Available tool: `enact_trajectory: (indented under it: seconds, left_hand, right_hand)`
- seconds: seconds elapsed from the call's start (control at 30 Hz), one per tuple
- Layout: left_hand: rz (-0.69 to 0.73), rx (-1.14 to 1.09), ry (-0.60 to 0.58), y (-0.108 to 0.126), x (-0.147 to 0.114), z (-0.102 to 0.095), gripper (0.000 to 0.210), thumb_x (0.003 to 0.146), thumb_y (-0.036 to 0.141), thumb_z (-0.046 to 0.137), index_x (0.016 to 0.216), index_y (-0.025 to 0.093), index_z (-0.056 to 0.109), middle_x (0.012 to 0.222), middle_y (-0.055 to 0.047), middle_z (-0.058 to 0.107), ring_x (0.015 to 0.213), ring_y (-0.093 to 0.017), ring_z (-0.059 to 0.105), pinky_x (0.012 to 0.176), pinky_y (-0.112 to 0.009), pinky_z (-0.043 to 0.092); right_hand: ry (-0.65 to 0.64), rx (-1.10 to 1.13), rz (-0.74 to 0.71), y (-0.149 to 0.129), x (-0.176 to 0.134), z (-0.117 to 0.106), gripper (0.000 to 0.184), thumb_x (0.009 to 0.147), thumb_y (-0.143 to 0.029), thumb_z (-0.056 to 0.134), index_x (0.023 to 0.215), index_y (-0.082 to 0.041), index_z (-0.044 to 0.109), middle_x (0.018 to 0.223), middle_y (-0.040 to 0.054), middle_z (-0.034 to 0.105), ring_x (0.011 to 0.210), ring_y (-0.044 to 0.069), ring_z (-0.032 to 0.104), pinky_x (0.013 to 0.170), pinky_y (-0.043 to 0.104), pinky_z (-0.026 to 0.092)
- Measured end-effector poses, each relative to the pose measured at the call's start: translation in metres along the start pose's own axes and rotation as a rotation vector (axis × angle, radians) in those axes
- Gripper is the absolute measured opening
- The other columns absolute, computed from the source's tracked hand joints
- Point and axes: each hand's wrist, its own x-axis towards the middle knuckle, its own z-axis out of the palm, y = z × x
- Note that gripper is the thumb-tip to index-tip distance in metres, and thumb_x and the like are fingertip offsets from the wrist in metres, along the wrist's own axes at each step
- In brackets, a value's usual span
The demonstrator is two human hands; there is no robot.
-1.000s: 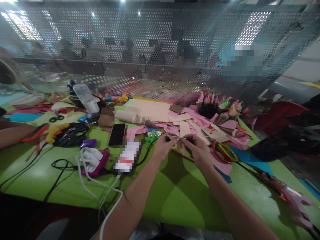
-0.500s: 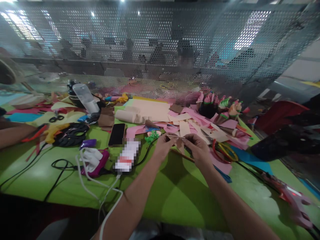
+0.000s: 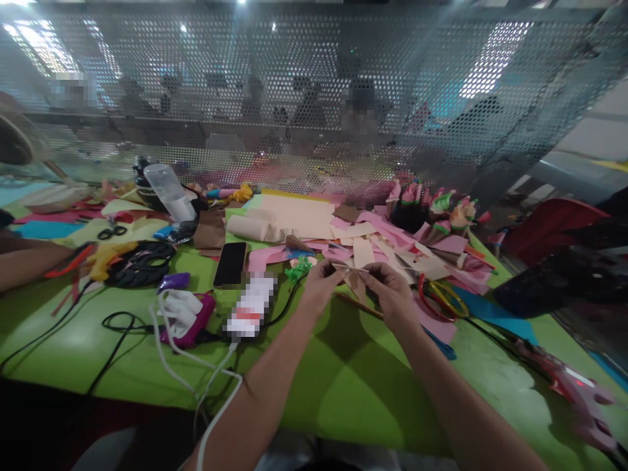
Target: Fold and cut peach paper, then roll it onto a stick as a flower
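My left hand (image 3: 324,281) and my right hand (image 3: 388,286) are raised over the green table, fingertips pinched. Between them they stretch a thin pale strip (image 3: 351,268), seen nearly edge-on; whether it is paper or foam sheet I cannot tell. Below and behind the strip lie beige and pink cut pieces (image 3: 363,252). Just left of my left hand is a bright green crinkled piece (image 3: 300,268). Scissors with red and yellow handles (image 3: 449,299) lie to the right of my right hand.
A black phone (image 3: 230,264), a second lit phone (image 3: 252,307) on a white cable and a purple plug block (image 3: 191,320) sit to the left. A pink glue gun (image 3: 576,392) lies at the right. Another person's arm (image 3: 29,263) rests at the left edge. Behind stands a perforated metal screen (image 3: 294,59).
Both hands stay nearly in place, still pinching the pale strip. The strip tilts slightly more, and its right end shifts a little to the right.
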Motion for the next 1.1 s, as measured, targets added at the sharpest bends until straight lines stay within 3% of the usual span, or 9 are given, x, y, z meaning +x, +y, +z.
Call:
enact_trajectory:
  seconds: [0.67, 1.1]
  left_hand:
    - [0.012, -0.048, 0.045, 0.0090, -0.0011, 0.0004, 0.025, 0.058, 0.030, 0.081, 0.068, 0.017, 0.064, 0.063, 0.004, 0.057, 0.060, -0.008, 0.050, 0.061, -0.023, 0.042]
    - [0.030, -0.036, -0.011, 0.0084, 0.0004, -0.0015, 0.029, 0.057, 0.033, 0.082, 0.072, 0.017, 0.064, 0.064, 0.004, 0.058, 0.060, -0.008, 0.050, 0.063, -0.024, 0.042]
  right_hand:
    - [0.031, 0.037, 0.003, 0.0003, 0.0011, -0.0009, 0.032, 0.065, -0.051, 0.077, 0.075, -0.023, 0.065, 0.070, -0.0005, 0.062, 0.068, 0.016, 0.055, 0.064, 0.030, 0.044]
    - [0.045, 0.068, 0.012, 0.0036, 0.0018, -0.0021, 0.033, 0.065, -0.051, 0.079, 0.076, -0.022, 0.066, 0.072, 0.0003, 0.063, 0.068, 0.016, 0.054, 0.062, 0.029, 0.044]
